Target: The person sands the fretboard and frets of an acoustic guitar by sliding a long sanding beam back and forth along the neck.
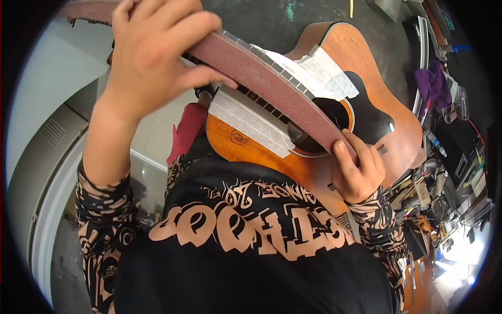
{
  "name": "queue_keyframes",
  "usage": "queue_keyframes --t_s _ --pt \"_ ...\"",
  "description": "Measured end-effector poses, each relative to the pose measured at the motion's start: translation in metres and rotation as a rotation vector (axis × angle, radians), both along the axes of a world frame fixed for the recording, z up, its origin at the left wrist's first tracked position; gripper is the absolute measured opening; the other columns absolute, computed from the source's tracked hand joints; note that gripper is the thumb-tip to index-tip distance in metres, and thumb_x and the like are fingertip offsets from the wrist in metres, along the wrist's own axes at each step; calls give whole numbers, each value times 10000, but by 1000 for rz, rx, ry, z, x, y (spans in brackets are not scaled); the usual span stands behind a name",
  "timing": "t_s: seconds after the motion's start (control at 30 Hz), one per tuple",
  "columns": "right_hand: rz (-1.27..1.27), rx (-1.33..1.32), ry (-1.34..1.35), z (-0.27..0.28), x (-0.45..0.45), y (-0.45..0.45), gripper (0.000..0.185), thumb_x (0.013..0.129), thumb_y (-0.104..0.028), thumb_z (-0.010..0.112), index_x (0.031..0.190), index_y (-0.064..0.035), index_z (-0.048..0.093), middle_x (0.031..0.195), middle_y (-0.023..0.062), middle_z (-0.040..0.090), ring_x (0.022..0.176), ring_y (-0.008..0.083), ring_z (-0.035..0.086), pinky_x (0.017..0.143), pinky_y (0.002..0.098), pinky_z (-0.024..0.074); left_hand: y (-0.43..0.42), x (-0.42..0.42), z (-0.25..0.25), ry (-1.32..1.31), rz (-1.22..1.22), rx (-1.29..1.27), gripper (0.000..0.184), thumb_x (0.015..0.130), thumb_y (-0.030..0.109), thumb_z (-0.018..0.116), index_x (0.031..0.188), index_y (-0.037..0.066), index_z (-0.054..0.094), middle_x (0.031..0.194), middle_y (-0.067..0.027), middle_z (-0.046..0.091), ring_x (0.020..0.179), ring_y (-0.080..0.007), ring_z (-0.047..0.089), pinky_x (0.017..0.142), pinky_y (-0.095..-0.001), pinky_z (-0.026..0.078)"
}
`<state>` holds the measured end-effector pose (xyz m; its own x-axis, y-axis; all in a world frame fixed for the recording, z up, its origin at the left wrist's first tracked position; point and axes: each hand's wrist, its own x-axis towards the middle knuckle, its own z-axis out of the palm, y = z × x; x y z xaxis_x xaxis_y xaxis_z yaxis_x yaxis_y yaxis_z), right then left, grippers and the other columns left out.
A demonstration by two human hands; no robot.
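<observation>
Dark worktop (240,15) spreads behind our work, with a pale panel (63,57) off to the left. Nearest to us in interest is the long reddish strip (272,83), which lies lengthwise over the fretted neck (287,72) of the guitar (361,47), running from the upper left down across the sound hole (340,112). Whether it presses on the frets all along, we cannot tell. Our left hand (157,52) clasps it toward the upper end, fingers over the far edge and thumb stretched along the near one; our right hand (361,170) pinches the lower end between thumb and fingers.

Uneven pressure from our two hands could, we judge, tip the strip sideways and mark the frets unequally. If our right hand slips, that end might scrape the soundboard or the dark pickguard (371,99), and a lifted edge of the white masking (251,123) could catch and expose the wood.

Counting outward, we have one strip, held by two hands; one guitar with one sound hole and one pickguard; and masking on two sides of the neck, though overlaps keep us from numbering its sheets. Farther right hangs one purple cloth (430,86), above scattered tools (444,214) too jumbled to count.
</observation>
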<state>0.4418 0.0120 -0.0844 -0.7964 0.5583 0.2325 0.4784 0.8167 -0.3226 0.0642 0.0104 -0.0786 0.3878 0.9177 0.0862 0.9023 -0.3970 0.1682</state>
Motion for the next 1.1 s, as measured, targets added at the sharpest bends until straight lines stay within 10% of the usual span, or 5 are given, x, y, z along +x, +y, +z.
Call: queue_keyframes --t_s 0.13,0.6,1.1 --pt "20 -31 25 0 -48 19 603 736 -12 729 1314 -181 717 1041 116 722 641 182 590 578 289 513 30 -49 -2 47 45 73 688 695 776 753 924 137 639 894 -34 535 920 -243 504 910 -421 346" --pt "29 -86 -31 11 -37 2 645 729 8 777 1343 -169 685 1062 133 719 699 221 634 616 313 527 8 -41 -7 -27 14 222 631 668 692 799 883 122 637 860 -50 494 859 -247 487 894 -439 324" --pt "21 -24 -53 9 3 -27 501 778 -91 740 1268 -192 728 1067 189 731 678 198 621 571 285 504 -30 -9 -9 -91 67 84 560 588 462 855 1049 184 701 1060 1 644 1082 -241 593 1040 -472 333"
